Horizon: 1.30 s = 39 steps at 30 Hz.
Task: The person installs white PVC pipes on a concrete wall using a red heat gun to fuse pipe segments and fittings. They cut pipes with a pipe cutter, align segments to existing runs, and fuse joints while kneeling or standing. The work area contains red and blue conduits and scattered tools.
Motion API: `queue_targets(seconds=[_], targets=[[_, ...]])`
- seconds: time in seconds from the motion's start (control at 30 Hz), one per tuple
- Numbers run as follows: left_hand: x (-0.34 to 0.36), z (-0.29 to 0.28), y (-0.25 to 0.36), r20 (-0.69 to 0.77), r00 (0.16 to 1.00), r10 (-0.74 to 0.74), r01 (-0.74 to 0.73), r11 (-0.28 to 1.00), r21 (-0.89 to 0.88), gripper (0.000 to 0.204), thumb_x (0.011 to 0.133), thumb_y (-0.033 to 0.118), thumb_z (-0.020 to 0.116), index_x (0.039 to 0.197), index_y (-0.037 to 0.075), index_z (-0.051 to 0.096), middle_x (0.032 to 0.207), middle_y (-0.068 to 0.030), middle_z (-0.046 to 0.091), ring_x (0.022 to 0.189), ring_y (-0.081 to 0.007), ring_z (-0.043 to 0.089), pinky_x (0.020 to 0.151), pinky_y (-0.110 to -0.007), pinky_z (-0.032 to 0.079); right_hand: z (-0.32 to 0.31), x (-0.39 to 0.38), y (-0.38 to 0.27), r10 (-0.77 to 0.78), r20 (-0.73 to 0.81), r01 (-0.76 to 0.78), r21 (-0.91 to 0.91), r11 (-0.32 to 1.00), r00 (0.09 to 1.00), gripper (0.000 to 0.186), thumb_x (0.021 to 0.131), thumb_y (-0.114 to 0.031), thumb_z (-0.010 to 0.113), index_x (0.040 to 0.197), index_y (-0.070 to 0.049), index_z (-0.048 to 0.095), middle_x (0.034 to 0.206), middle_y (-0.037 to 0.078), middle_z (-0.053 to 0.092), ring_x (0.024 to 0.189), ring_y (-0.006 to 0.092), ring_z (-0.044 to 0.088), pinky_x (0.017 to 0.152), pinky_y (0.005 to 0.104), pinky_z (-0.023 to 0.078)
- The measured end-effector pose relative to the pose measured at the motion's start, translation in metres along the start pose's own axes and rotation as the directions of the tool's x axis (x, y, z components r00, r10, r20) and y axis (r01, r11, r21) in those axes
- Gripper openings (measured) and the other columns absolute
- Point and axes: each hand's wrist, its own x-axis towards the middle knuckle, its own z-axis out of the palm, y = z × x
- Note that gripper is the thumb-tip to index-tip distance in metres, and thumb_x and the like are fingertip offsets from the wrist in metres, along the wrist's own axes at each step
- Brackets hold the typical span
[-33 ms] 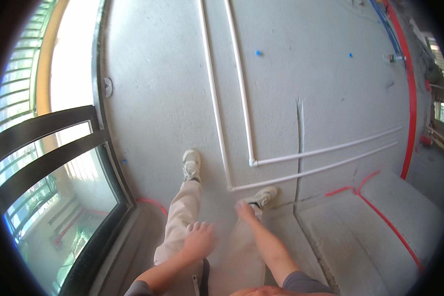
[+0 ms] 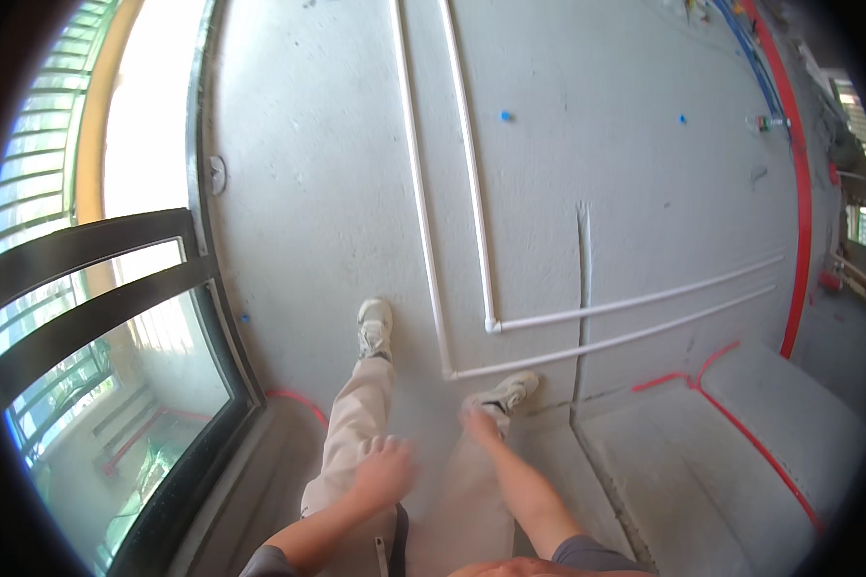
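My left hand (image 2: 387, 471) is over my left trouser leg (image 2: 356, 423), its fingers slightly bent and apart, with nothing visible in it. My right hand (image 2: 478, 421) hangs in front of my right leg, close to the right shoe (image 2: 518, 387) in the view. Blur hides its fingers, and I can see no object in it. The left shoe (image 2: 375, 327) stands farther forward on the grey floor. Two white pipes (image 2: 421, 212) run along the floor and turn right just ahead of my feet.
A dark-framed glass panel (image 2: 216, 337) stands at the left beside a bright window opening. Red tubing (image 2: 760, 462) crosses the right side, with a broad red strip (image 2: 801, 202) beyond it. A narrow groove (image 2: 581, 288) cuts the floor. Small blue caps (image 2: 506, 116) dot the surface.
The view has shifted slightly, so the floor, pipes and shoes sit a little lower in it. Both hands keep almost the same pose.
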Motion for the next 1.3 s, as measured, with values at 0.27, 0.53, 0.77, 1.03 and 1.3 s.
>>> queue_targets(seconds=[0.27,0.53,0.77,1.03,1.3], targets=[[-0.018,0.024,-0.068,0.024,0.980,-0.197,0.196,0.979,0.052,0.062,0.090,0.043,0.073,0.135,0.000,0.065,0.149,-0.0279,0.054,0.143,-0.0510,0.047,0.116,-0.054,0.045,0.012,-0.010,0.042,0.108,0.083,-0.093,-0.172,0.981,0.991,0.052,0.103,-0.047,0.055,0.136,-0.008,0.063,0.131,0.027,0.069,0.124,0.0451,0.066,0.103,0.0564,0.052],[-0.012,0.010,-0.066,0.100,0.954,-0.282,0.284,0.959,0.002,0.061,0.087,0.035,0.079,0.133,-0.003,0.065,0.149,-0.0289,0.052,0.140,-0.0509,0.048,0.116,-0.052,0.046,-0.030,0.052,-0.060,0.104,0.087,-0.116,0.147,0.982,0.991,0.060,0.096,-0.047,0.065,0.136,-0.003,0.064,0.132,0.030,0.068,0.126,0.0482,0.063,0.104,0.0535,0.052],[-0.002,-0.036,-0.077,0.182,0.934,-0.306,0.319,0.947,-0.046,0.057,0.086,0.034,0.081,0.130,0.001,0.067,0.150,-0.0219,0.052,0.140,-0.0430,0.048,0.114,-0.054,0.044,-0.003,0.129,-0.082,0.262,0.080,-0.270,0.112,0.956,0.962,0.071,0.094,-0.034,0.069,0.157,-0.011,0.046,0.157,0.021,0.052,0.142,0.0433,0.052,0.115,0.0536,0.046],[0.011,-0.056,-0.076,0.240,0.912,-0.332,0.342,0.940,-0.001,0.053,0.086,0.033,0.081,0.127,0.001,0.068,0.149,-0.0195,0.052,0.137,-0.0421,0.050,0.115,-0.052,0.044,0.039,0.138,-0.083,0.266,0.007,-0.263,0.192,0.946,0.964,0.066,0.087,-0.018,0.071,0.150,-0.016,0.049,0.161,0.011,0.041,0.144,0.0440,0.049,0.118,0.0629,0.040],[0.015,-0.059,-0.071,0.241,0.912,-0.330,0.334,0.942,0.029,0.055,0.086,0.034,0.081,0.129,0.002,0.069,0.147,-0.0184,0.054,0.134,-0.0417,0.052,0.113,-0.051,0.046,0.026,0.138,-0.086,0.191,0.057,-0.190,-0.012,0.982,0.980,0.068,0.084,-0.032,0.085,0.143,-0.018,0.053,0.152,0.010,0.049,0.136,0.0445,0.054,0.109,0.0703,0.042]])
